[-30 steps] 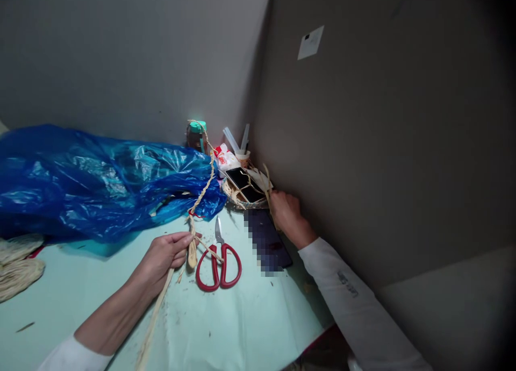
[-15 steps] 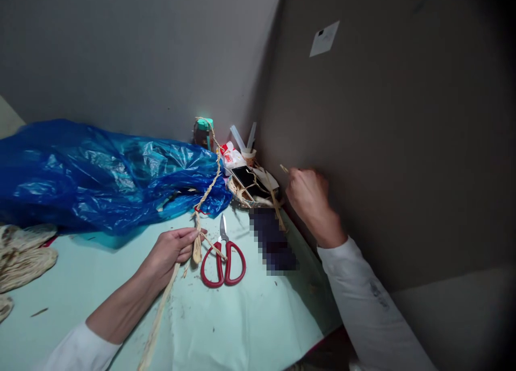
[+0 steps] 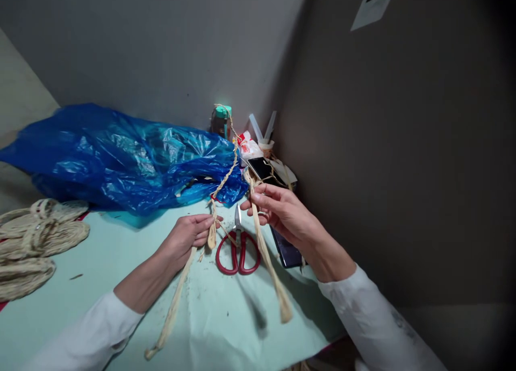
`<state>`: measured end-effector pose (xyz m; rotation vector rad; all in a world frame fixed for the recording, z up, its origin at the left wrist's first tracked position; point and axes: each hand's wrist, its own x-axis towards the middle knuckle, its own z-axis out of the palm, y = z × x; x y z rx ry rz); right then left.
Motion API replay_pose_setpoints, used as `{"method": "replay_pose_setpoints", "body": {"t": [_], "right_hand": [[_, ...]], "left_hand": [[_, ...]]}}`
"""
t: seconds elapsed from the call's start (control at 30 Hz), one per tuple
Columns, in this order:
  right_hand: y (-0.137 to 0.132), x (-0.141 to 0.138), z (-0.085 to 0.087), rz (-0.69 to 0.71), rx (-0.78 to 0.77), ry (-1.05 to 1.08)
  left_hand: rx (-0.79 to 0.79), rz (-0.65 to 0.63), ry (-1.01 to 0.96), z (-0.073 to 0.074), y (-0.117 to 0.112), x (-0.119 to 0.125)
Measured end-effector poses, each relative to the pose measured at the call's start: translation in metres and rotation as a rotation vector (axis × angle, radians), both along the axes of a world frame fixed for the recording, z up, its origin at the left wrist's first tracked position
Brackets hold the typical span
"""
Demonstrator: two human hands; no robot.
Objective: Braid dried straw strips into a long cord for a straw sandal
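My left hand (image 3: 187, 234) pinches the lower end of a thin braided cord (image 3: 226, 178) of pale, straw-coloured fibre. The cord runs up and back towards a jar, with a bit of red tie near the fingers. A loose pale strand (image 3: 176, 301) trails below this hand to the front left. My right hand (image 3: 286, 215) is closed at thumb and fingertips on a pale fibre strip (image 3: 264, 247), whose wider end hangs to the front right. Red-handled scissors (image 3: 237, 255) lie between the hands, blades pointing away.
A crumpled blue plastic bag (image 3: 121, 156) covers the back left. Coiled fibre bundles (image 3: 44, 231) lie at left. Behind my right hand are a green-lidded jar (image 3: 221, 121), a white-and-red packet (image 3: 249, 149), a cup (image 3: 266, 147) and a black-screened device (image 3: 260, 168). A dark flat object (image 3: 286, 251) lies beneath my right wrist.
My right hand has come in from the right wall to beside the scissors, with the fibre strip now hanging in view. My left hand keeps its grip on the cord. The view has shifted somewhat.
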<state>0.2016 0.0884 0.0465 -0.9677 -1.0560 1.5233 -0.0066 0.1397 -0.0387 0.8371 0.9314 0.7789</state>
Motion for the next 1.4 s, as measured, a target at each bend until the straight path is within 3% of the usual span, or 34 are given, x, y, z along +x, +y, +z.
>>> {"method": "replay_pose_setpoints", "body": {"t": [0.2,0.43,0.57,0.77,0.97,1.23,1.4], "right_hand": [[-0.001,-0.001,0.003,-0.083,0.005,0.055],[-0.004,-0.009,-0.001,-0.023,-0.063,0.020],[0.001,-0.020,-0.013,0.024,-0.089,-0.014],[0.012,-0.032,-0.044,0.037,-0.080,-0.083],[0.009,-0.040,-0.062,0.003,0.021,-0.315],[-0.001,-0.056,-0.056,-0.122,0.242,-1.084],[-0.001,-0.063,-0.055,-0.140,0.250,-1.337]], "left_hand": [[0.000,0.002,-0.006,0.000,0.000,-0.001],[-0.002,-0.006,0.001,0.004,-0.002,0.001],[0.009,0.038,0.000,0.005,-0.005,0.004],[0.058,0.041,-0.015,0.009,-0.008,0.004],[0.038,0.052,-0.023,0.009,-0.008,0.005],[0.045,0.043,-0.081,0.010,-0.011,0.006],[0.055,0.043,-0.099,0.009,-0.012,0.006]]}}
